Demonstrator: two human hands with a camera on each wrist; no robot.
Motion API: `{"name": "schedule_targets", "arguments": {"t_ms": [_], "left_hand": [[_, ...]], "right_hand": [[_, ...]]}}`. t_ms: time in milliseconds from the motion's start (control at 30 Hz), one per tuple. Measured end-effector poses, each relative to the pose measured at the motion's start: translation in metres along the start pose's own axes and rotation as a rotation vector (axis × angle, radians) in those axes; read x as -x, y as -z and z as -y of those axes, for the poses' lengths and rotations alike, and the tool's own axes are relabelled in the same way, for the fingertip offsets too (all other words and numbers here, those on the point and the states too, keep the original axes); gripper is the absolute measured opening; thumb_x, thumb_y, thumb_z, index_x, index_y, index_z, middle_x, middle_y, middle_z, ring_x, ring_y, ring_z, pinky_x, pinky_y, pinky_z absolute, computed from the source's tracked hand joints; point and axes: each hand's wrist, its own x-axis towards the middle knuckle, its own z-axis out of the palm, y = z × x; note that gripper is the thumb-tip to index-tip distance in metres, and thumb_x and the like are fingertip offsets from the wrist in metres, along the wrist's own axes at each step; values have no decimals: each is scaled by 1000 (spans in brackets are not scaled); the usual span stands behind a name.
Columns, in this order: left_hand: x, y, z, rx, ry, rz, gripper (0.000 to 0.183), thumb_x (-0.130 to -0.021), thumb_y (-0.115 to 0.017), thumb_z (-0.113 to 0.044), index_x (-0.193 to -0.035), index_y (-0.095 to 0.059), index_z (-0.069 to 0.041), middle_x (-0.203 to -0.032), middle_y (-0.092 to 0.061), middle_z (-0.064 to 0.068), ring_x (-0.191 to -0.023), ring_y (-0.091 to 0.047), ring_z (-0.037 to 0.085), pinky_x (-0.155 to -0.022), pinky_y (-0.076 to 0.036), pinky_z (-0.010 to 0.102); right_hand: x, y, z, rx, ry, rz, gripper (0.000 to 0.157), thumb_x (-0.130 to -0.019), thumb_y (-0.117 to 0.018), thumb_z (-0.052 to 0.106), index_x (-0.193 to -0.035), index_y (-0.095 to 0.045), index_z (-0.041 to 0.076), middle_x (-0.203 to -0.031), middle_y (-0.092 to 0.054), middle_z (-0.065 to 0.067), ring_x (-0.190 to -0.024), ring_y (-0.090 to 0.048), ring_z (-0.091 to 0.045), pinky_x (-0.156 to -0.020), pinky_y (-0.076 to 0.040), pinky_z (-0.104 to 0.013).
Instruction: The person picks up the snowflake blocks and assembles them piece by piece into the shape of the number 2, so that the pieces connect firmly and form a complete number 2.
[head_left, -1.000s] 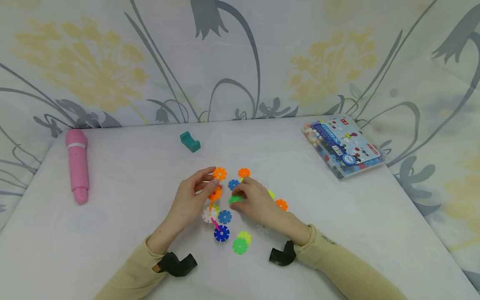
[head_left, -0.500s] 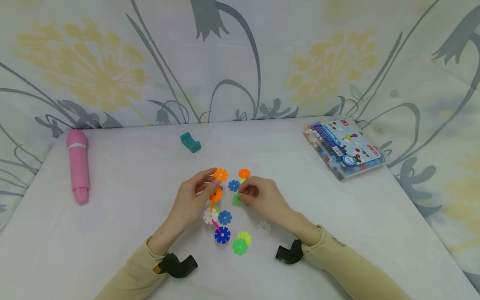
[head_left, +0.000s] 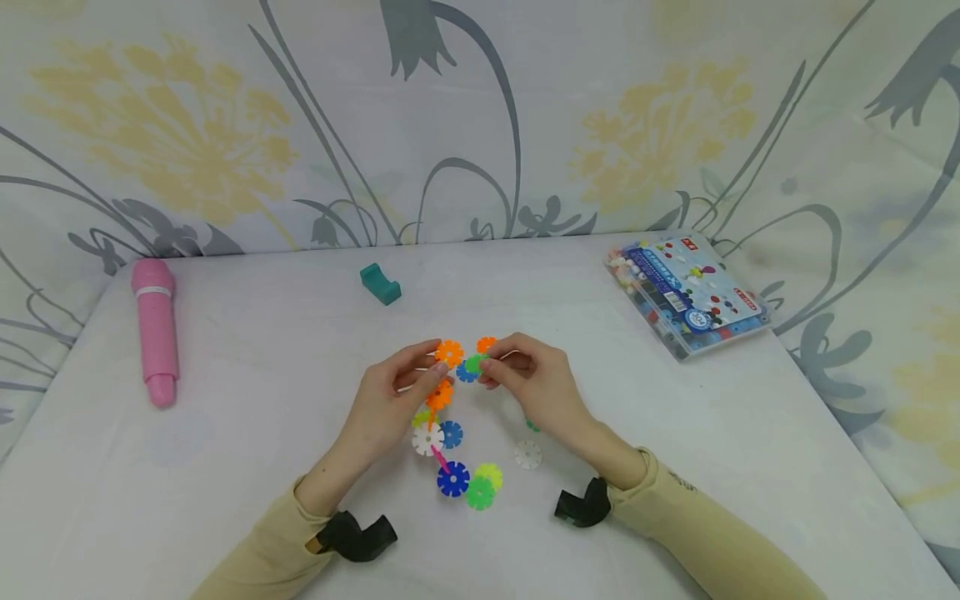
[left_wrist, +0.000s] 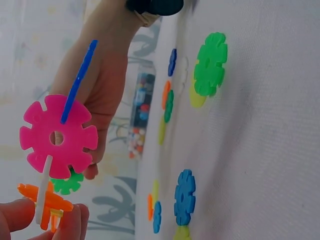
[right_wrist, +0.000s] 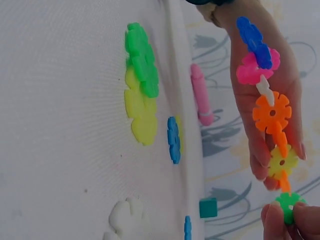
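My left hand (head_left: 393, 400) pinches a chain of joined plastic snowflake discs. Dark blue (head_left: 453, 479), pink (left_wrist: 36, 136), white (head_left: 428, 439), orange (right_wrist: 271, 104) and yellow (right_wrist: 281, 163) discs follow one another along it. An orange disc (head_left: 449, 354) forms its upper end. Between thumb and fingers my right hand (head_left: 546, 385) grips a green disc (head_left: 474, 364), close to that orange end. In the right wrist view the green disc (right_wrist: 289, 204) meets the orange one; whether they interlock, I cannot tell. Fingers hide part of both.
Loose discs lie around the hands: green over yellow (head_left: 481, 493), blue (head_left: 452, 433), clear white (head_left: 528, 454), and orange (head_left: 487, 343). Farther off are a teal block (head_left: 381, 284), a pink microphone-shaped object (head_left: 155, 333) at left and a clear case of beads (head_left: 686, 292) at right.
My right hand has lifted the green disc from among the loose ones and brought it up beside the chain's orange end. The left hand with the chain has shifted slightly right.
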Motion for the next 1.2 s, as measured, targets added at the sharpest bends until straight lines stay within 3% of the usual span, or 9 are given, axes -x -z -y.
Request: {"name": "schedule_targets", "arguments": {"t_ms": [433,867,1200], "left_hand": [[1,-4,-1,-9,2,0,44,-101,-60,-26,-142,-55,-10,-125,-66,15,-112,-68,30,-90,-57,35],[4,-3,-2,57,-47,-1,43,-98,-65,-22,-136,-60,-3,-110,-71,13,-98,-71,23,-88,-56,25],[6,-5,-3,45,-109,18,41,-97,-66,-16,-134,-60,2,-104,-70,13,-93,-70,21,-88,-56,24]], "right_hand": [[0,0,-1,-88,11,-1,5,-94,-66,1,-99,-66,1,-91,-74,-17,-83,-73,-39,-82,-60,-31],[2,1,0,-178,181,21,6,-86,-71,-8,-90,-69,-4,-86,-67,-18,-77,-73,-34,-74,-61,-37],[4,0,-1,-120,245,16,9,-83,-73,-10,-86,-72,-2,-81,-67,-13,-73,-73,-22,-70,-61,-35]]}}
